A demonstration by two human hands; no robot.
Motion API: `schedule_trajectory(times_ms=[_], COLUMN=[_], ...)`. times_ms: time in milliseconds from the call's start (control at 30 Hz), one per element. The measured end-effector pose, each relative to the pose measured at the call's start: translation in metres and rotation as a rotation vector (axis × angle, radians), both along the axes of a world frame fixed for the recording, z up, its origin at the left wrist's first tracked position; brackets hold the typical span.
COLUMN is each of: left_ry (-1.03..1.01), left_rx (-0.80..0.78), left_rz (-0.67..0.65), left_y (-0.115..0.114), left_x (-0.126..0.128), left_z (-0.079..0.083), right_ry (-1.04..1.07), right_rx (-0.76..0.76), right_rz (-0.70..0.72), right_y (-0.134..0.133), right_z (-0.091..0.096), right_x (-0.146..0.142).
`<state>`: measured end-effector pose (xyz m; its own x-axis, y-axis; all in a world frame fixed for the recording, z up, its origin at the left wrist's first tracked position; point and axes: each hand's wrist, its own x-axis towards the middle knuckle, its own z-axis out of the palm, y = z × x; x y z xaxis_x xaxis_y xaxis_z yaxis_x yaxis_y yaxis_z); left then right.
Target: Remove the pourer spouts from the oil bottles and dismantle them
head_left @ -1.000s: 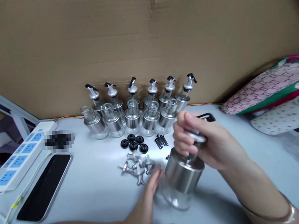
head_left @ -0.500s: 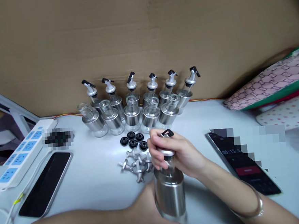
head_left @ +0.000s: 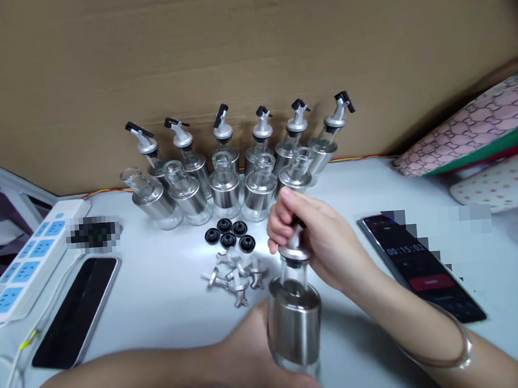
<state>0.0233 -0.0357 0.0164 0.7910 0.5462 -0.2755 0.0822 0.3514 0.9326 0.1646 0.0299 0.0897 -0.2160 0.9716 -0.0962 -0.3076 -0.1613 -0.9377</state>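
Note:
A glass oil bottle with a steel sleeve stands nearly upright close to me. Around its lower body wraps my left hand, the thumb across the near side. My right hand is closed over the pour spout in the bottle's neck, hiding most of the spout's lever. Left of the hands lie several black ring stoppers and, nearer, a heap of silver spout pieces.
Behind stand open-necked bottles, with spouted bottles along the cardboard wall. At left are a power strip and a dark phone. A phone showing a timer and patterned rolls lie right.
My right hand has shifted its grip upward around the spout, covering the black lever that showed before. My left hand still holds the bottle. The view has tilted slightly.

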Motion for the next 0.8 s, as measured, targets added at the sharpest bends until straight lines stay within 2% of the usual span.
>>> schedule_trajectory(times_ms=[100,167,300,367,500,667,733,800], left_ry=[-0.031,-0.038,-0.051,-0.029,-0.034,-0.349,-0.47,-0.49], left_rx=[-0.063,-0.076,-0.138,-0.146,-0.235,-0.61,-0.693,-0.713], left_rz=[0.07,0.077,0.037,0.02,-0.016,-0.219,-0.311,-0.41], left_y=[0.0,0.0,0.003,0.004,0.004,0.001,0.003,0.005], left_x=[0.001,0.001,-0.001,-0.002,-0.006,-0.008,-0.007,-0.007], left_z=[0.001,0.002,0.001,0.001,0.002,-0.011,-0.018,-0.022], right_ry=[-0.348,-0.422,-0.144,-0.022,0.091,0.17,0.263,0.35], right_rx=[0.083,0.098,-0.033,-0.094,-0.069,-0.168,-0.179,-0.171], right_rz=[0.043,0.038,0.105,0.096,0.067,0.06,0.031,0.024], right_y=[0.0,0.001,0.002,0.002,0.002,0.005,0.006,0.004], right_z=[-0.004,-0.004,-0.004,-0.004,-0.008,-0.017,-0.019,-0.018], right_x=[0.004,0.005,0.001,-0.002,-0.003,-0.004,-0.006,-0.008])
